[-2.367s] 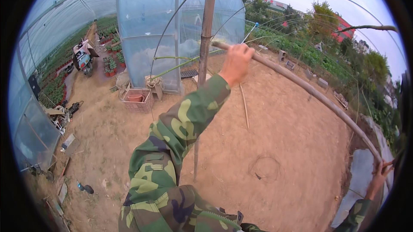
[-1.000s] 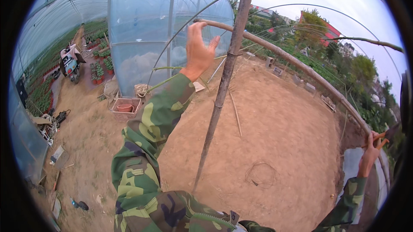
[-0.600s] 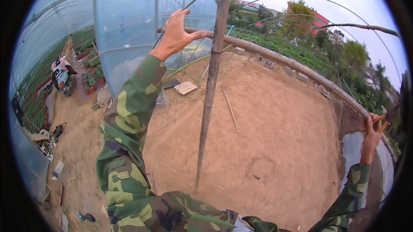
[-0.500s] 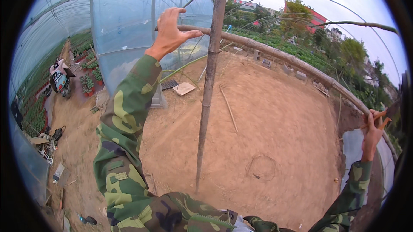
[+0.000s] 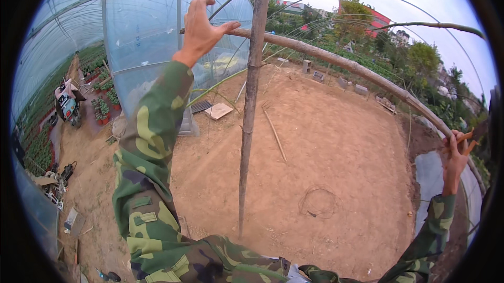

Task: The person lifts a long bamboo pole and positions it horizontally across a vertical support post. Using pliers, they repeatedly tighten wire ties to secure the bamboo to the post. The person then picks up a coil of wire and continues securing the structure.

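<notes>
A long bamboo pole (image 5: 336,61) slopes from upper left down to the right, crossing an upright bamboo post (image 5: 252,83) near its left end. My left hand (image 5: 202,30) is raised beside that end, fingers and thumb spread, and the pole passes behind it. Whether the palm touches the pole cannot be seen. Far to the right, my right hand (image 5: 453,163) is closed at the pole's lower part, holding a tool with two orange handles (image 5: 465,137). The tool's head is lost in the dark rim. Both sleeves are camouflage.
A plastic-sheeted greenhouse (image 5: 142,25) stands at left, with a scooter (image 5: 68,103) and potted plants by it. On the bare soil lie a thin stick (image 5: 275,133), a wire coil (image 5: 320,202) and a pale board (image 5: 218,111). A thin branch (image 5: 430,24) juts in at upper right.
The view has shifted slightly, so the greenhouse and post sit a little further left. Both hands keep nearly the same places on and beside the pole.
</notes>
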The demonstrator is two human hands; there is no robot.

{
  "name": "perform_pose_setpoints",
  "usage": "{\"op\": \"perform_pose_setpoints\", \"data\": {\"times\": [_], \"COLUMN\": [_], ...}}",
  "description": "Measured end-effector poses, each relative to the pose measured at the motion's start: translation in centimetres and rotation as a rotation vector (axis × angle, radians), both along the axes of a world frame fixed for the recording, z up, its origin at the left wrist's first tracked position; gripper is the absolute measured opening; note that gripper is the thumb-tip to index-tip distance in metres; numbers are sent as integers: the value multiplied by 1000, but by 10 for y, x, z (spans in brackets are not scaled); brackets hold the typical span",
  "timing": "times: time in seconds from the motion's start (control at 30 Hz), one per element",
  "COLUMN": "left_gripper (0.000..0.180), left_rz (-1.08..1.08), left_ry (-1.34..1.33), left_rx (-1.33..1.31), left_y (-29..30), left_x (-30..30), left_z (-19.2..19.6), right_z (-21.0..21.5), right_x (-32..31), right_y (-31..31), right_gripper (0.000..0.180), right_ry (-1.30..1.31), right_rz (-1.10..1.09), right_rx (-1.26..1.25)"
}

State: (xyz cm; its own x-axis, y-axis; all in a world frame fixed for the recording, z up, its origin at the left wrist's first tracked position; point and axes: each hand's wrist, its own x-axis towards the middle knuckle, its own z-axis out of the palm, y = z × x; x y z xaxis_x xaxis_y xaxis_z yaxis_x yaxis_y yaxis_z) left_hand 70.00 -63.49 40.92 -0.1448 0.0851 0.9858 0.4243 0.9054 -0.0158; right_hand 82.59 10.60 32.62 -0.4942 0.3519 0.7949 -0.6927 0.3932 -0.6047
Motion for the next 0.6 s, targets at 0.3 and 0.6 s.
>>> {"op": "perform_pose_setpoints", "data": {"times": [0.3, 0.6], "left_gripper": [65, 71], "left_rz": [-359, -255], "left_ry": [-365, -291], "left_rx": [6, 145], "left_y": [84, 111], "left_x": [-5, -7], "left_z": [-18, -22], "right_z": [-12, -3], "right_x": [9, 13], "right_y": [19, 0], "right_gripper": [18, 20], "right_ry": [-11, 0], "right_rz": [7, 21], "right_rx": [-9, -8]}}
